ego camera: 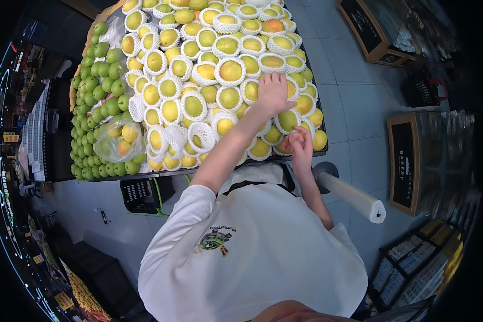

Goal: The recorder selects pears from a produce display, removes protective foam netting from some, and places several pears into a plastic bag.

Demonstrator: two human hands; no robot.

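Observation:
Yellow-green fruits [230, 70], many in white foam net sleeves, lie tightly packed on the display stand before me. My left hand [273, 93] reaches across them, palm down, fingers bent over the fruit near the stand's right side. Whatever is beneath its palm is hidden. Closer to my body, my right hand [300, 145] hovers by the front right corner with loosely curled fingers; no fruit shows in it. Just beyond it sits a sleeved fruit [287, 120]. A clear plastic bag [135, 155] holding several yellow and reddish fruits rests on the left, over green apples [92, 86].
Empty foam nets [176, 137] lie among the front fruits. A roll of plastic bags [350, 195] juts out at my right. Below the stand's front edge is a black shopping basket [139, 195]. Bakery display cases [402, 161] stand across the tiled floor [356, 116].

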